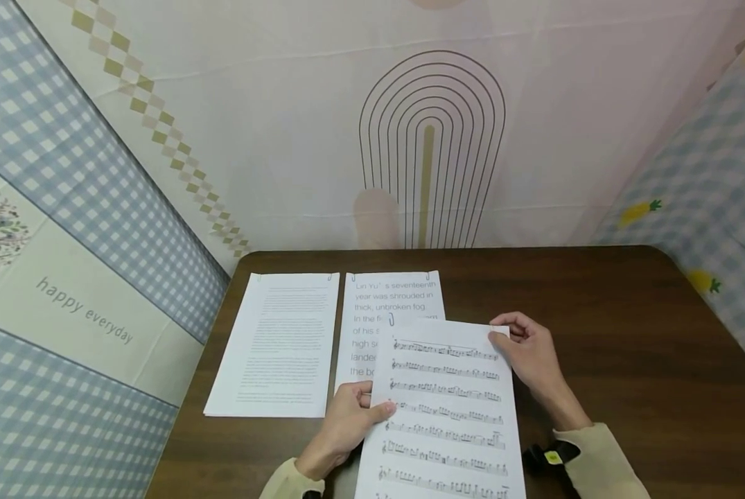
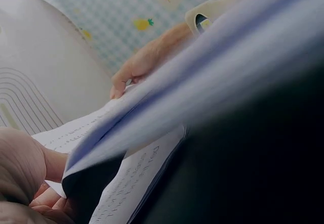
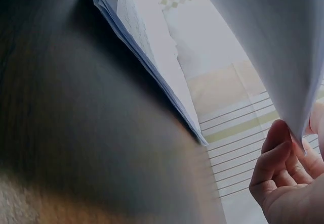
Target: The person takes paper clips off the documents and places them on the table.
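Sheet music (image 1: 447,409), with a paper clip (image 1: 391,319) at its top left, is held between both hands above the table. My left hand (image 1: 346,421) pinches its left edge, thumb on the printed face. At the top right corner, my right hand (image 1: 530,353) pinches the paper between thumb and fingers; the right wrist view shows these fingers (image 3: 276,158) at the corner. The music covers the lower right part of a large-print text sheet (image 1: 389,294). Left of that lies a small-print text stack (image 1: 287,346), clipped at its top corners.
The dark wooden table (image 1: 603,346) extends to the right of the papers. Behind it hangs a pale patterned cloth (image 1: 285,138), with blue checked cloth (image 1: 98,145) at the left side. A dark wrist strap (image 1: 549,457) is on the right sleeve.
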Motion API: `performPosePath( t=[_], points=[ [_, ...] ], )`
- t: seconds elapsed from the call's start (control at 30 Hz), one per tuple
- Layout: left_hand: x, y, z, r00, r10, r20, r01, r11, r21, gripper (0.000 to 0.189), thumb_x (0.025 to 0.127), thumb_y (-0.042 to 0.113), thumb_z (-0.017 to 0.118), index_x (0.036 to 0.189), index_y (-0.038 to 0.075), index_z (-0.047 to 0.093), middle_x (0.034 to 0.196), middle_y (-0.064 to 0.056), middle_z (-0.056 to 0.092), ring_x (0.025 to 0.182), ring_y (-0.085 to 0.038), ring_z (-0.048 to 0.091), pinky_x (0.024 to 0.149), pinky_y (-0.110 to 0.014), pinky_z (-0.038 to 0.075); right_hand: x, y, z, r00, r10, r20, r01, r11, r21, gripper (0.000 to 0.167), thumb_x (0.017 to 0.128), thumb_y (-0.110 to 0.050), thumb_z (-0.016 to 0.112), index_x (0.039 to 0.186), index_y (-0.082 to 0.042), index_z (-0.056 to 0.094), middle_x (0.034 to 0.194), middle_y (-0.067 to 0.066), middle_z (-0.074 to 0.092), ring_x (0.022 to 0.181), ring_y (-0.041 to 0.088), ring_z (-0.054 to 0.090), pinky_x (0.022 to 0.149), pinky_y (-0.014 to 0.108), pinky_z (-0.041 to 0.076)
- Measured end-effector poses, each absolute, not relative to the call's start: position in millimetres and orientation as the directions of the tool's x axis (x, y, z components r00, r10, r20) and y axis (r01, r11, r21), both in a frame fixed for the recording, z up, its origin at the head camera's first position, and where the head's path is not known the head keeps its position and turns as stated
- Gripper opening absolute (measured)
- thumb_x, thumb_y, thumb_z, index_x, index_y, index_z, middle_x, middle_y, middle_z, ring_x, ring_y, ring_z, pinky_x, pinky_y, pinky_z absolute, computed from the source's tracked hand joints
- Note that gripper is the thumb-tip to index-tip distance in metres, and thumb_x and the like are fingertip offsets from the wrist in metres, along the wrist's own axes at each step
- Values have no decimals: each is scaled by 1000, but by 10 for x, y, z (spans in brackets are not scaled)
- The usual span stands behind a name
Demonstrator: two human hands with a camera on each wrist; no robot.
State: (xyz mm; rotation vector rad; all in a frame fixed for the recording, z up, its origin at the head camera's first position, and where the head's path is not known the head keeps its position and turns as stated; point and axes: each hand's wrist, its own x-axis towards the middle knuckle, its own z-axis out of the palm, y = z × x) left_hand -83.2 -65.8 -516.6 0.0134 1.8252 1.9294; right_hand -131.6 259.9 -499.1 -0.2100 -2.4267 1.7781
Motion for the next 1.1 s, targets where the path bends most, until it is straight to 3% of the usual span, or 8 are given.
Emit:
performPosePath(
  t=[0.43, 0.67, 0.87, 1.1],
  points=[
    [-826, -633, -5157, -874, 363, -322, -346, -1, 938, 30, 97, -1, 74, 125, -10, 72, 105, -27, 82, 88, -32, 85, 77, -37, 69, -1377, 2754, -4942, -970, 236, 49, 33, 333, -942, 21, 100, -5, 74, 118, 5, 70, 86, -17, 71, 77, 1, 66, 70, 17, 54],
    [-819, -643, -5187, -873, 368, -321, -347, -6, 938, 31, 97, 0, 74, 126, -10, 71, 106, -27, 82, 89, -33, 85, 77, -38, 69, -1398, 2986, -4923, -969, 243, 52, 27, 313, -949, 17, 103, -5, 72, 116, 5, 67, 83, -17, 74, 71, 6, 70, 66, 23, 59],
    [-831, -677, -5167, -879, 360, -312, -335, -4, 942, 33, 97, -1, 74, 128, -12, 69, 107, -28, 82, 89, -33, 85, 78, -39, 69, -1362, 3345, -4945, -973, 218, 72, 16, 378, -926, 14, 105, -7, 70, 116, 2, 68, 86, -19, 75, 72, 6, 72, 68, 20, 60],
    [-846, -711, -5153, -875, 369, -313, -336, 1, 942, 34, 98, 1, 73, 130, -11, 68, 108, -26, 82, 91, -32, 85, 80, -39, 69, -1374, 3760, -5043, -982, 184, 45, 50, 479, -877, 20, 106, -7, 70, 119, 8, 67, 86, -21, 75, 71, 4, 72, 65, 23, 59]
  ],
)
